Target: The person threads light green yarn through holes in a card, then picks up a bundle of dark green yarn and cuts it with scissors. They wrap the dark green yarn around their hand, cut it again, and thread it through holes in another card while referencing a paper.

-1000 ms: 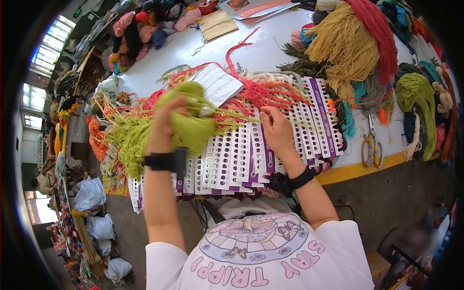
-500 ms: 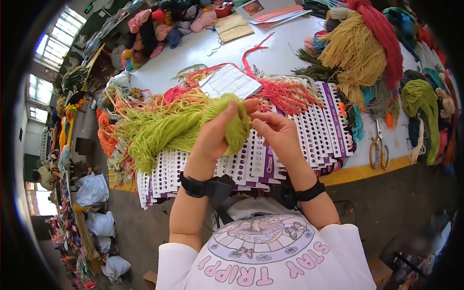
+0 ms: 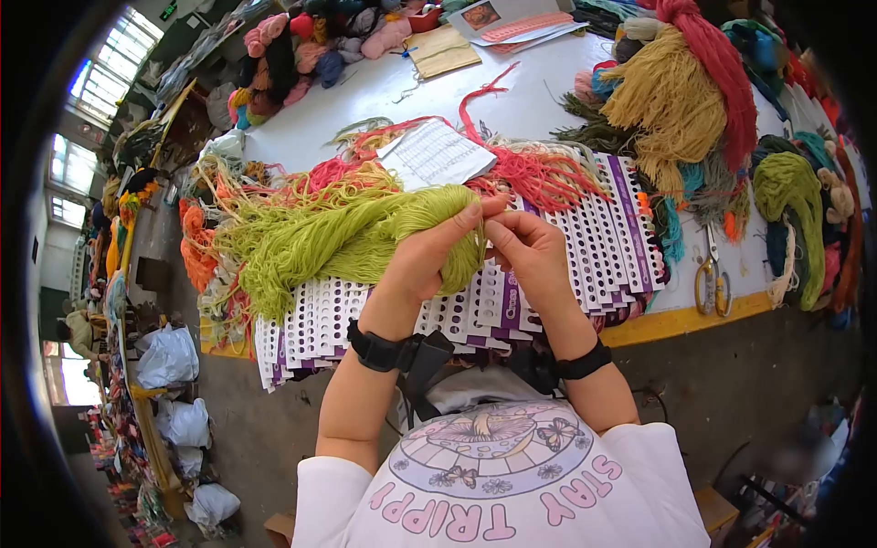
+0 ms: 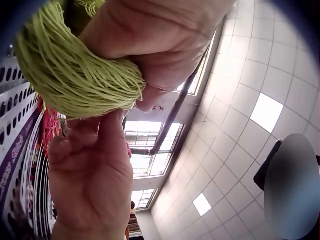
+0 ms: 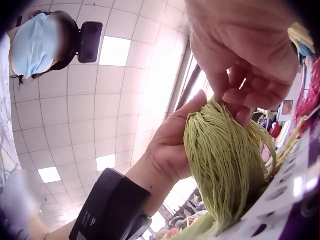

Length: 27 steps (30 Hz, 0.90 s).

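A thick lime green skein of yarn (image 3: 343, 239) lies across the left part of the punched white cards (image 3: 585, 258), its looped end raised. The left hand (image 3: 425, 256) grips that looped end, thumb on top, seen also in the right wrist view, where the hand (image 5: 167, 145) is behind the yarn (image 5: 225, 165). My right hand (image 3: 534, 260) has its fingers curled in at the tip of the loop and pinches strands there. In the left wrist view the right hand (image 4: 90, 175) is just below the yarn bundle (image 4: 85, 75).
A written paper sheet (image 3: 437, 155) lies on coral and red yarn behind the skein. Scissors (image 3: 712, 274) rest at the table's right edge. Beige yarn (image 3: 662, 100) and more green yarn (image 3: 790, 215) are to the right, a wooden board (image 3: 443, 50) at the back.
The left hand has come from the left, with the loop, to meet the right hand. The green skein now lies stretched out leftward; in the last half second the hands moved only slightly.
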Each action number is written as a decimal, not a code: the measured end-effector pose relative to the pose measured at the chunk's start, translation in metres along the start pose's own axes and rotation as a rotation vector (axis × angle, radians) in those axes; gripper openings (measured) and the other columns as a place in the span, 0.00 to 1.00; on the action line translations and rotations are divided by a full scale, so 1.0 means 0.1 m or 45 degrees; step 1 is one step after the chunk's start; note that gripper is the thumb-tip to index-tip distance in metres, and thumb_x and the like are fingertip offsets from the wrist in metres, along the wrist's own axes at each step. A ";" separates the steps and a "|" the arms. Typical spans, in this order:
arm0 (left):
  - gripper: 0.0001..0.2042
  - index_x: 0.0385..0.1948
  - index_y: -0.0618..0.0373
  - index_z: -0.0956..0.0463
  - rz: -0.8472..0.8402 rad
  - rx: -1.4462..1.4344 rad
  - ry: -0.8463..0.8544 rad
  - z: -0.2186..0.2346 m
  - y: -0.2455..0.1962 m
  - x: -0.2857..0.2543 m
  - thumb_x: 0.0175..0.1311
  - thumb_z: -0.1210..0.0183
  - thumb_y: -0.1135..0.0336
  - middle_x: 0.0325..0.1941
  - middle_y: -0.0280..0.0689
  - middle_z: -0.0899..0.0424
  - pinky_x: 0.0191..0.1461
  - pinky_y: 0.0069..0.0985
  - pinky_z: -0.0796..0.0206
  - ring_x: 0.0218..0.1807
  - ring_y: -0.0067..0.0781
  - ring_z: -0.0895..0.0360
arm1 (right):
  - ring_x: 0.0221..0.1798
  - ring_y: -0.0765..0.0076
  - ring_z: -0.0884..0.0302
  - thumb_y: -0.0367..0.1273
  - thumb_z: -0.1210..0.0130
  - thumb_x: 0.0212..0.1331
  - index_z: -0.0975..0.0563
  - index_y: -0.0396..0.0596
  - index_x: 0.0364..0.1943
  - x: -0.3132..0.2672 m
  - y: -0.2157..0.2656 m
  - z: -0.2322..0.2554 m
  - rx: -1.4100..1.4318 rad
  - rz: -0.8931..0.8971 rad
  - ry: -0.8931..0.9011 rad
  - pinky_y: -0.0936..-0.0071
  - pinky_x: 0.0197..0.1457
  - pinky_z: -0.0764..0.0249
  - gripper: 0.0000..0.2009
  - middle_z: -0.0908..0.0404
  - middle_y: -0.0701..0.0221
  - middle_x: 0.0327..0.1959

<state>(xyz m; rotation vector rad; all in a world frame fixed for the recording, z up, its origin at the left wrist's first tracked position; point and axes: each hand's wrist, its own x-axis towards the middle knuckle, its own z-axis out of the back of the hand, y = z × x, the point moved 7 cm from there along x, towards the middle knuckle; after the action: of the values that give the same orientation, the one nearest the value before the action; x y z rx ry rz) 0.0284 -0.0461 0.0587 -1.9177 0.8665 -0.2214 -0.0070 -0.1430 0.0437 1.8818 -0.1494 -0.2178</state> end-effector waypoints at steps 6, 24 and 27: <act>0.16 0.46 0.64 0.29 0.060 -0.201 -0.011 0.08 -0.01 0.01 0.62 0.51 0.63 0.48 0.38 0.26 0.47 0.22 0.34 0.47 0.25 0.28 | 0.17 0.88 0.39 0.32 0.49 0.57 0.26 0.42 0.31 0.02 -0.04 0.05 0.192 0.038 0.092 0.89 0.20 0.42 0.07 0.30 0.79 0.18; 0.15 0.47 0.66 0.31 0.069 -0.136 -0.085 0.12 0.13 0.08 0.62 0.51 0.65 0.48 0.41 0.27 0.51 0.22 0.35 0.47 0.28 0.28 | 0.20 0.91 0.38 0.32 0.46 0.55 0.23 0.41 0.32 -0.01 -0.08 0.10 -0.006 -0.006 0.009 0.90 0.21 0.43 0.08 0.27 0.79 0.20; 0.15 0.46 0.66 0.31 0.039 -0.125 -0.044 0.11 0.12 0.09 0.62 0.51 0.66 0.47 0.41 0.27 0.51 0.23 0.35 0.47 0.28 0.28 | 0.21 0.90 0.37 0.30 0.45 0.53 0.23 0.40 0.32 -0.03 -0.04 0.11 0.055 0.044 -0.012 0.90 0.23 0.41 0.07 0.26 0.79 0.21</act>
<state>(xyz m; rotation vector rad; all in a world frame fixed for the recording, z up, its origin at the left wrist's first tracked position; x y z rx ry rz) 0.0351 -0.0474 0.0406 -1.9920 0.8976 -0.1288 -0.0119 -0.1511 0.0365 1.9195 -0.1940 -0.2009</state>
